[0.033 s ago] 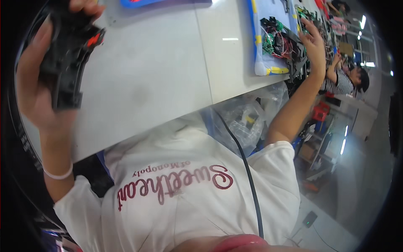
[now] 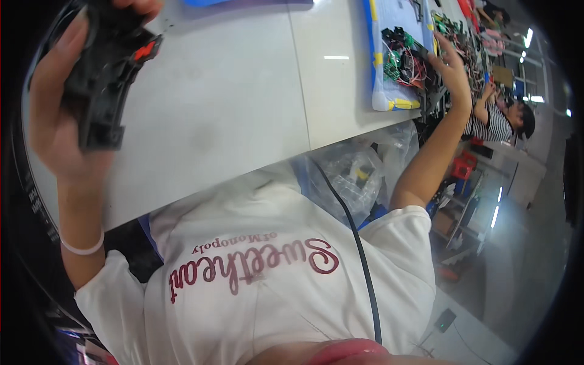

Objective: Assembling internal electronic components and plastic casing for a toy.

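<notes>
My left hand (image 2: 64, 131) is wrapped around a black plastic housing (image 2: 103, 106) with a small red piece (image 2: 145, 50) on its side. It holds the housing tilted above the left part of the white table. On the far right, my right hand (image 2: 453, 70) reaches over the edge of a blue-and-white tray (image 2: 378, 85), its fingers apart beside a heap of loose parts. In that tray lie green circuit boards (image 2: 392, 61) with thin red and white wires (image 2: 417, 76) and black pieces. Where the fingertips meet the heap is partly hidden.
Part of a blue tray (image 2: 243, 2) shows at the table's far edge. More boards and wires lie beyond my right hand. Clear plastic bags (image 2: 353, 173) hang below the front edge of the table (image 2: 213, 121). Another person in a striped shirt (image 2: 499, 121) is at the right.
The black housing has shifted slightly right and up in my left hand. My right hand's fingers have come a little lower and closer to the parts in the tray.
</notes>
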